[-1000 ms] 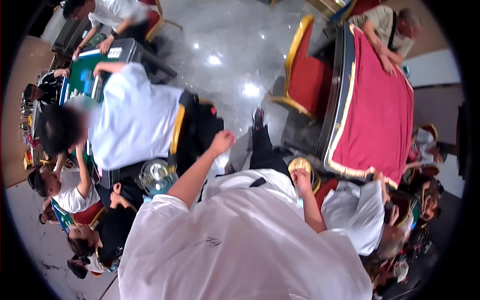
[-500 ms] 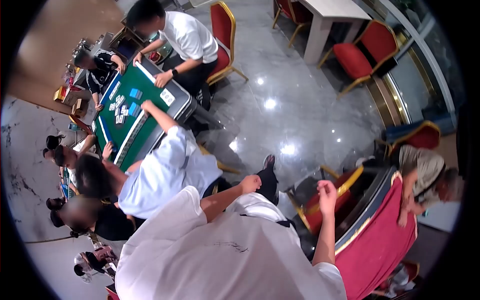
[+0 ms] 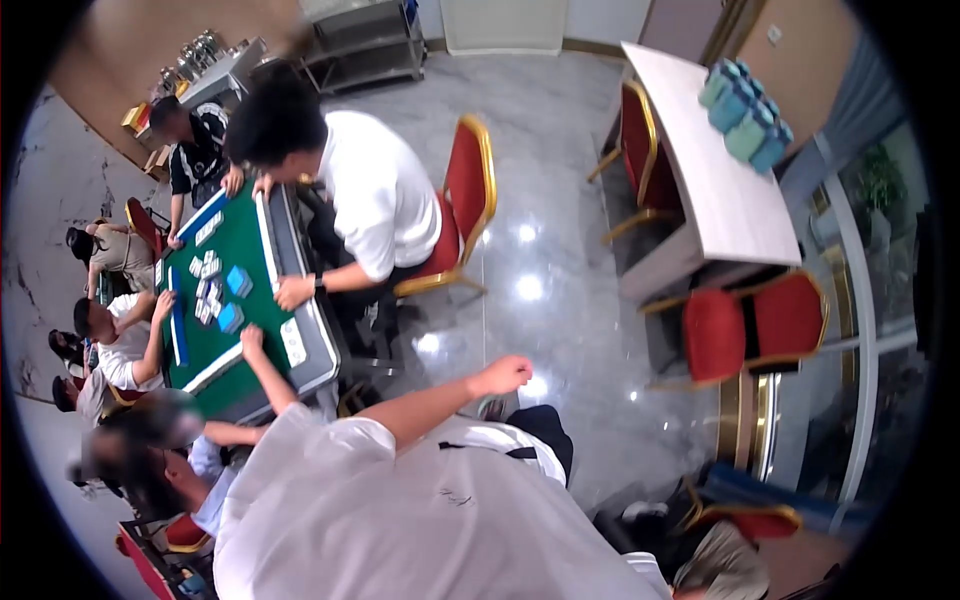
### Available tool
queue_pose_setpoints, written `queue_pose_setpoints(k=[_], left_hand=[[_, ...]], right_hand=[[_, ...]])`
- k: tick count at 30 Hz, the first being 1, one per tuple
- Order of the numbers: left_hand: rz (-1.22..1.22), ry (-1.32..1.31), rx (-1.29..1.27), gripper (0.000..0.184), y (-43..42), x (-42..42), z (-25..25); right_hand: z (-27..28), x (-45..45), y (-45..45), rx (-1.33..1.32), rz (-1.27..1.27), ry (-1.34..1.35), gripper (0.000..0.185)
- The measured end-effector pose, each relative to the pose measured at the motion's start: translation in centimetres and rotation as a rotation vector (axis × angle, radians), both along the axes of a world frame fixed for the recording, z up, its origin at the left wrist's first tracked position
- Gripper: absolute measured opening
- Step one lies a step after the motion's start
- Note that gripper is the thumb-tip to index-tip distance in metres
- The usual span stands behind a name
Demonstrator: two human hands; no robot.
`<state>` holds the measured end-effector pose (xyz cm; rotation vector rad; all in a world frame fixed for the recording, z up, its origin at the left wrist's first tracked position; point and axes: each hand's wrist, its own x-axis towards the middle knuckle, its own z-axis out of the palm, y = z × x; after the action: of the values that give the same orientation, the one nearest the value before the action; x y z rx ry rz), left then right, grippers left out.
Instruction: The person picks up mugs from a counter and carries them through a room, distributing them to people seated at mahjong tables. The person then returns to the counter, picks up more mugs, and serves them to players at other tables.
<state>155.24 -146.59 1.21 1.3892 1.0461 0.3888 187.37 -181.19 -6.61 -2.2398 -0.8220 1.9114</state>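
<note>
My left hand (image 3: 503, 375) hangs in front of my body over the shiny grey floor (image 3: 600, 440), its fingers curled closed, and I see nothing in it. My right hand is out of view. To the left stands a green mahjong table (image 3: 235, 365), apart from my hand. White and blue mahjong tiles (image 3: 208, 298) lie loose and in small stacks at its middle, with long rows along its sides. Seated people have their hands at the rows, among them a person in a white shirt (image 3: 375, 190) and one in a dark striped shirt (image 3: 200, 150).
A red chair (image 3: 715, 335) with a gold frame stands right of my path. Beyond it a long pale table (image 3: 690, 150) carries several blue-green bundles (image 3: 745, 115). A metal cart (image 3: 365, 50) is at the back. Someone in khaki (image 3: 720, 565) is at the lower right.
My view has turned and moved forward. The long pale table and cart have come into view; the red-draped table and my right hand have left it. My left hand stays closed.
</note>
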Motion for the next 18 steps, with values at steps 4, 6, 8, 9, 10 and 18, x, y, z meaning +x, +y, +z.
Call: queue_pose_setpoints(k=[4, 6, 8, 9, 10, 18], left_hand=[[0.029, -0.16, 0.149, 0.013, 16.5, 3.2, 2.9], [0.081, -0.13, 0.157, 0.014, 24.3, 3.2, 0.8], [0.096, 0.085, 0.246, 0.015, 30.8, 1.9, -2.9], [0.129, 0.205, 0.289, 0.016, 32.2, 1.3, -5.2], [0.168, 0.331, 0.337, 0.017, 34.5, 0.4, -7.2], [0.581, -0.246, -0.37, 0.015, 46.3, -3.4, 0.3]], right_hand=[[-2.5, 4.7, 17.2, 0.007, 0.182, -0.089, 0.014], [-4.1, 7.2, 28.0, 0.048, 0.306, -0.139, 0.015], [-5.5, 9.6, 40.6, 0.145, 0.461, -0.197, 0.016], [-5.5, 10.3, 47.2, 0.224, 0.482, -0.19, 0.017], [-5.3, 10.6, 54.5, 0.327, 0.389, -0.084, 0.018], [13.7, -11.5, 107.9, 0.539, 0.237, 0.458, 0.017]])
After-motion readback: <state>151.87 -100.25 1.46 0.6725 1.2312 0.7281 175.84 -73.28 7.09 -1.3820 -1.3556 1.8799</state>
